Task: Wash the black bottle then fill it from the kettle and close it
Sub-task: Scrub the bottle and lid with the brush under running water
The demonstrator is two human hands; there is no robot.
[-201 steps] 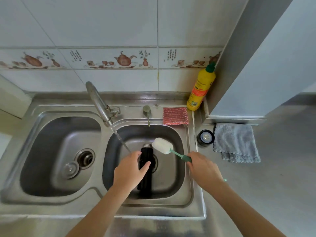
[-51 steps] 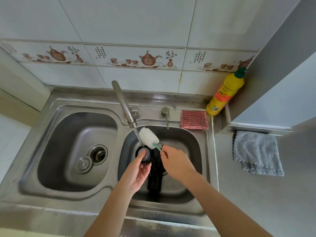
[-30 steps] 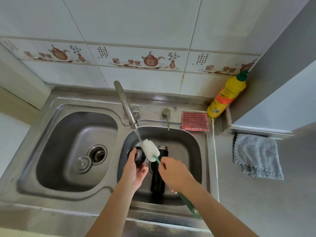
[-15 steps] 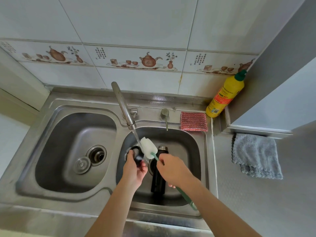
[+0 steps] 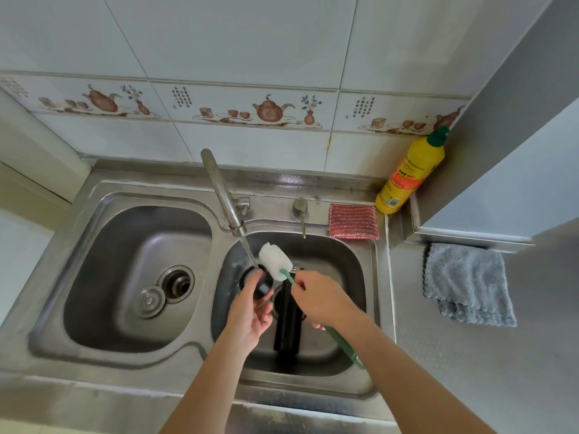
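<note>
Holding the cap [image 5: 262, 285] under running water (left hand [image 5: 247, 311]).

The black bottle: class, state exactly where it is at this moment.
In the head view the black bottle stands in the right basin of the sink, between the left hand and the right hand, held by neither.

Sink [image 5: 103, 349]: brushed steel, dull sheen. Tiles [image 5: 238, 36]: glossy glaze. Towel [image 5: 466, 283]: grey fluffy cloth. Scourer [image 5: 353, 221]: rough, glittery red. Bottle [image 5: 286, 321]: matt black.
</note>
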